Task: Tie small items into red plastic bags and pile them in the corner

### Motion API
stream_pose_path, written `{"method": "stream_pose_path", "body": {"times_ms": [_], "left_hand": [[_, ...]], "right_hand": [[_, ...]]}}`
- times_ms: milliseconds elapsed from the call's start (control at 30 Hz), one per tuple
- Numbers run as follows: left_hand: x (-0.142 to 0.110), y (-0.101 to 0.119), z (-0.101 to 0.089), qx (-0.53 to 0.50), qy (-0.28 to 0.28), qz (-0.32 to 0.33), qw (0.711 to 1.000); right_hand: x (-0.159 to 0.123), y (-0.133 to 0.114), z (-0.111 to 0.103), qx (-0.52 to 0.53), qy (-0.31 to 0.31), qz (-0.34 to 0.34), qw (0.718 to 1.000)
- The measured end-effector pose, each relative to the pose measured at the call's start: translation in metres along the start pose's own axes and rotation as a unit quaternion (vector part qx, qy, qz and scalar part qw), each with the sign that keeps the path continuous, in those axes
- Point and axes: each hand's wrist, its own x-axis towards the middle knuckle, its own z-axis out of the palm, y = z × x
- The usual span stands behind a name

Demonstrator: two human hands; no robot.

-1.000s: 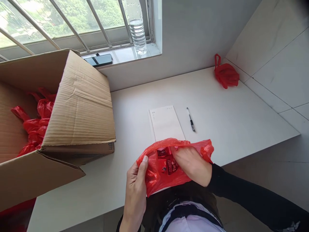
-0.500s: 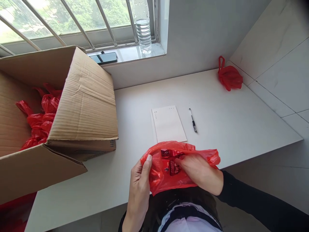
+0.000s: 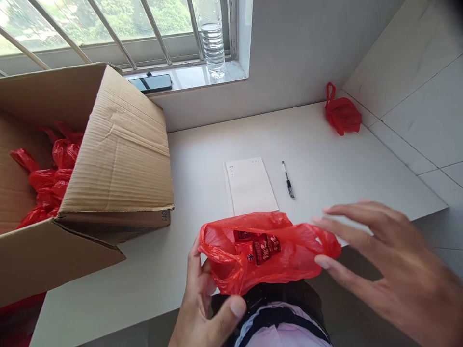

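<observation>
A red plastic bag (image 3: 289,255) lies open at the near edge of the white table (image 3: 325,159), with small dark red packets (image 3: 258,246) showing inside it. My left hand (image 3: 202,308) grips the bag's left side from below, thumb curled under it. My right hand (image 3: 390,270) is out of the bag, raised close to the camera at the right, fingers spread and empty, with fingertips near the bag's right handle.
A big open cardboard box (image 3: 112,164) at the left holds several red bags (image 3: 47,178). A white notepad (image 3: 251,185) and a pen (image 3: 288,180) lie mid-table. Another red bag (image 3: 342,113) sits in the far right corner. A phone (image 3: 152,83) and water bottle (image 3: 212,43) rest on the windowsill.
My right hand has come out of the bag and lifted to the right, fingers spread. My left hand has shifted lower under the bag's left side.
</observation>
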Motion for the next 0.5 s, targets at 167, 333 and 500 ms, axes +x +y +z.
{"method": "stream_pose_path", "body": {"times_ms": [167,333,500], "left_hand": [[-0.008,-0.006,-0.003,0.163,0.081,0.028,0.983],[0.0,-0.001,-0.013,0.255,0.158,0.116,0.947],[0.006,0.0,-0.022,0.316,0.168,0.265,0.895]], "right_hand": [[-0.012,0.02,0.007,0.025,-0.035,0.093,0.995],[0.008,0.0,0.007,0.122,0.015,0.167,0.978],[0.021,-0.006,0.005,0.15,0.074,0.139,0.976]]}}
